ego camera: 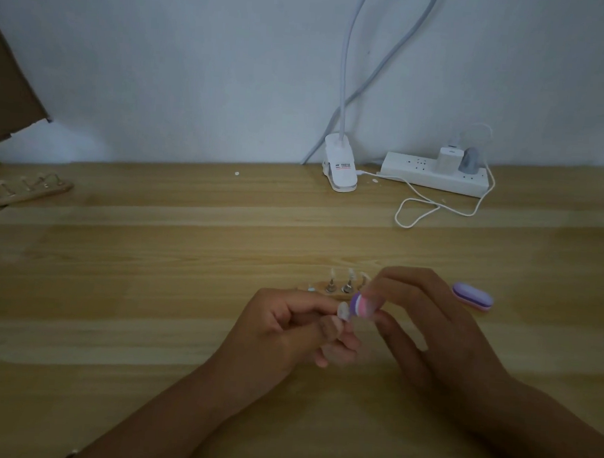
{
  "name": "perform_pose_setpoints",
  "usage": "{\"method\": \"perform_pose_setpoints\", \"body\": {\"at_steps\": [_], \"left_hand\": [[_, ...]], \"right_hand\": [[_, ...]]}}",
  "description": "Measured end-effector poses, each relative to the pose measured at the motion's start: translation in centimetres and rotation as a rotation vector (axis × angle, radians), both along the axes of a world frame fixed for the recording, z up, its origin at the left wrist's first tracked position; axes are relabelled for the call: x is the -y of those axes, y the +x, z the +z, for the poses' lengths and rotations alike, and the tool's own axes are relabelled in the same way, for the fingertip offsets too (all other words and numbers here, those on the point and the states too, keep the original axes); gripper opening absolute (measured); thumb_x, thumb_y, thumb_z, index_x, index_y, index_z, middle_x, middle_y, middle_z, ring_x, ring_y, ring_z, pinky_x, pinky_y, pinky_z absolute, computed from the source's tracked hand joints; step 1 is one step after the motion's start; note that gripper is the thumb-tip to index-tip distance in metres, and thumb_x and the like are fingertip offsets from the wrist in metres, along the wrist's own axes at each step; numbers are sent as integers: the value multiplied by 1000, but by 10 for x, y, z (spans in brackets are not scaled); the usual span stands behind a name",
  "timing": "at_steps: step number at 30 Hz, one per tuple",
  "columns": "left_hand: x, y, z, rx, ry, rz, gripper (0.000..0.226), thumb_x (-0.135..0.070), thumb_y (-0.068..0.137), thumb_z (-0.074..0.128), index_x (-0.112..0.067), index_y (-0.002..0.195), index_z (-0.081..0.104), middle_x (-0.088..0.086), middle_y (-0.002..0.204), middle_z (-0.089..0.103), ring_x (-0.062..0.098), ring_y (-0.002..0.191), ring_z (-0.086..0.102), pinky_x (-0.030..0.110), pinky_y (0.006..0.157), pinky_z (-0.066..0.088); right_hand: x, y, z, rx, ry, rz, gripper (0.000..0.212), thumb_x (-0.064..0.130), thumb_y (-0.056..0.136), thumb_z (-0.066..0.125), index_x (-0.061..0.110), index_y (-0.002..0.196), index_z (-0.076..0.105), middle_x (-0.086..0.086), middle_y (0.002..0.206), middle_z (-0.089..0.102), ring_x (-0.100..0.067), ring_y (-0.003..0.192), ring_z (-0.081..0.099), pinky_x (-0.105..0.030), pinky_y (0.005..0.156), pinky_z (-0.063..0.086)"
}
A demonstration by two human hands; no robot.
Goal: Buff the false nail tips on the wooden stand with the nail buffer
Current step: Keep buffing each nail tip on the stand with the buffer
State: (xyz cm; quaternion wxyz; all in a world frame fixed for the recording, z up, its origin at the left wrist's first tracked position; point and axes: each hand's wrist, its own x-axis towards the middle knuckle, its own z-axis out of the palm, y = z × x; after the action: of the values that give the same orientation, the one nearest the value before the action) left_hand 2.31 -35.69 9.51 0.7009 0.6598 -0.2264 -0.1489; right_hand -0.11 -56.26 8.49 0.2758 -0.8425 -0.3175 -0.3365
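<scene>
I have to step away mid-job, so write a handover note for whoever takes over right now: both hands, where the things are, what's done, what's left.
Left hand: pinches one false nail tip, held just in front of the stand.
Right hand: holds the nail buffer at that tip.
Wooden stand: just behind the hands, with at least three tips upright on it.
Spare buffer lies to the right; a second stand sits far left.
Done: cannot tell which tips are already buffed.
Left: finish this tip, reseat it, then likely the others.
</scene>
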Motion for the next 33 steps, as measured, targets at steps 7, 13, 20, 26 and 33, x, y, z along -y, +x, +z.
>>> {"method": "perform_pose_setpoints", "body": {"at_steps": [7, 13, 20, 26, 33], "left_hand": [[1, 1, -6, 166, 73, 109, 14, -24, 81, 71, -24, 93, 78, 7, 76, 75, 31, 72, 71, 25, 58, 52], [0, 4, -7, 376, 148, 145, 15, -19, 81, 72, -25, 94, 77, -14, 76, 73, -1, 68, 65, 14, 62, 46], [1, 5, -8, 433, 219, 210, 13, -20, 84, 75, -24, 95, 77, -10, 75, 73, 8, 65, 66, 22, 59, 50], [-1, 6, -11, 448, 269, 244, 17, -8, 83, 75, -19, 95, 79, -10, 77, 73, 7, 69, 67, 22, 61, 50], [-1, 5, -8, 541, 296, 223, 23, -18, 83, 73, -36, 97, 74, -21, 79, 70, -1, 72, 65, 18, 62, 48]], "right_hand": [[-2, -1, -3, -10, -54, 9, 26, 8, 98, 56, 8, 121, 70, -7, 117, 64, -16, 106, 63, -23, 94, 48], [-12, -5, -3, -6, -72, 47, 24, 6, 97, 59, 6, 116, 73, -6, 116, 66, -20, 103, 65, -28, 87, 51], [-1, 1, 3, -28, -82, 14, 23, 5, 97, 57, 5, 112, 74, -7, 114, 67, -16, 105, 64, -22, 93, 48], [4, 1, 7, -28, -133, -10, 23, 3, 96, 55, 6, 107, 75, -6, 113, 68, -15, 103, 64, -14, 95, 41], [-1, -2, 0, -83, -117, 75, 24, 9, 99, 56, 13, 116, 72, 0, 122, 63, -13, 112, 60, -23, 96, 45]]}}
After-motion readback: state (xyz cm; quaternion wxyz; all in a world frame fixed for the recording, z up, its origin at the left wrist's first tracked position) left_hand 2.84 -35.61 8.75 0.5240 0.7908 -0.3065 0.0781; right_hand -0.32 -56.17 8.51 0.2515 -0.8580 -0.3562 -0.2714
